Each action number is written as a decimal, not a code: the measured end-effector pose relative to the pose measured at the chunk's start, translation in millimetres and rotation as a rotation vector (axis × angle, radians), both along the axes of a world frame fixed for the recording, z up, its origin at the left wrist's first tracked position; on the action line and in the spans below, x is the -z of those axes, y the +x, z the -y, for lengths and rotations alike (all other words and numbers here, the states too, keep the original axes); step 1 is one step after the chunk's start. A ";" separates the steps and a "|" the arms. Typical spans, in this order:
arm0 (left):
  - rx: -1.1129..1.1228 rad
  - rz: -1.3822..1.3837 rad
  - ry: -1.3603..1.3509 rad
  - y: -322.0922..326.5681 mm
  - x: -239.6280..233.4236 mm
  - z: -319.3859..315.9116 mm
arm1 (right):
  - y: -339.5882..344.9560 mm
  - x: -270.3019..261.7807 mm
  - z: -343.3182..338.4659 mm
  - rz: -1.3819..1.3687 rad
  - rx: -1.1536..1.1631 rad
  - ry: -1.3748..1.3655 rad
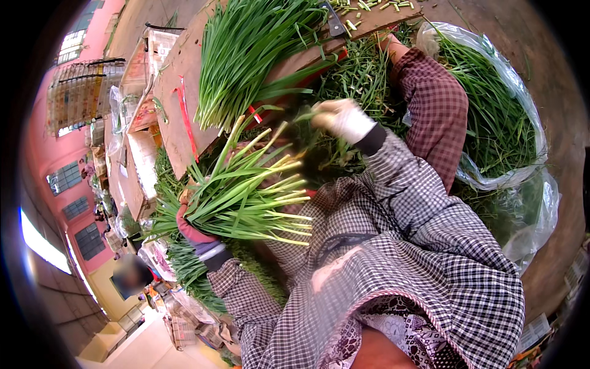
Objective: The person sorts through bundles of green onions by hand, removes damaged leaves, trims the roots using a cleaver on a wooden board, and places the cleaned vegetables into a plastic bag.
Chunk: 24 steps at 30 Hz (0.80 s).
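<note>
My left hand (196, 221), in a pink and purple glove, is closed around a bunch of long green leafy stalks (239, 198) with pale ends fanned to the right. My right hand (339, 119), in a pale glove, is blurred, to the right of the bunch; a green leaf piece seems to be at its fingertips, but whether it is gripped I cannot tell. Beyond my hands a larger pile of the same green stalks (253, 55) lies on a brown board (173, 106). A knife (333, 23) lies beside that pile, near short cut stalk pieces (385, 5).
Loose leaf scraps (359, 74) are heaped below the board's edge. At the right stands a clear plastic bag (537, 120) filled with green leaves. Red ribbon (184, 120) lies on the board. More green bundles (193, 272) are beside my left arm. My bent knee (433, 110) is near the bag.
</note>
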<state>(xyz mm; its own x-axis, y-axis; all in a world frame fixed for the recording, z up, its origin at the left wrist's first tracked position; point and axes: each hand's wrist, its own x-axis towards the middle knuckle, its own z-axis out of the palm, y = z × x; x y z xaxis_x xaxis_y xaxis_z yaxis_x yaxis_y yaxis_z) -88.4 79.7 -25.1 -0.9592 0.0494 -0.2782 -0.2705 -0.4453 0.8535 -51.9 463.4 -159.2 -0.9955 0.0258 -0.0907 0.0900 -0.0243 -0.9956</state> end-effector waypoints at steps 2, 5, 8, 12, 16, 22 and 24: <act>0.019 -0.015 0.014 -3.0 1.6 10.5 | 10.9 3.1 -39.2 0.031 0.063 0.231; -0.022 -0.081 -0.112 -4.7 7.2 21.3 | 21.8 -2.9 -53.7 0.097 -0.223 0.874; -0.083 -0.039 -0.067 -4.3 3.9 4.1 | 4.9 -39.5 -43.9 -0.134 -0.003 0.724; -0.076 -0.004 0.007 -14.5 2.2 -8.5 | -44.6 -67.5 16.9 -0.224 -0.306 0.245; -0.120 -0.005 -0.116 -6.7 1.5 -11.8 | -47.9 -88.2 56.1 -0.175 -0.369 -0.228; 0.004 0.001 0.008 -2.6 -4.3 -20.5 | -29.7 -73.3 10.1 -0.113 -0.376 0.234; 0.000 -0.003 0.031 -0.2 0.8 -16.6 | -14.0 -65.8 -21.7 -0.104 -0.196 0.172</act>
<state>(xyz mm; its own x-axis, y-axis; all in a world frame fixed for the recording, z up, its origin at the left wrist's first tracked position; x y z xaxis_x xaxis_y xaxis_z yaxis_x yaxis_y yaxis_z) -88.6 96.3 -25.9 -0.9600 0.0585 -0.2737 -0.2682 -0.4717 0.8400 -65.9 485.1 -93.5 -0.9868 -0.1622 0.0017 -0.0269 0.1532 -0.9878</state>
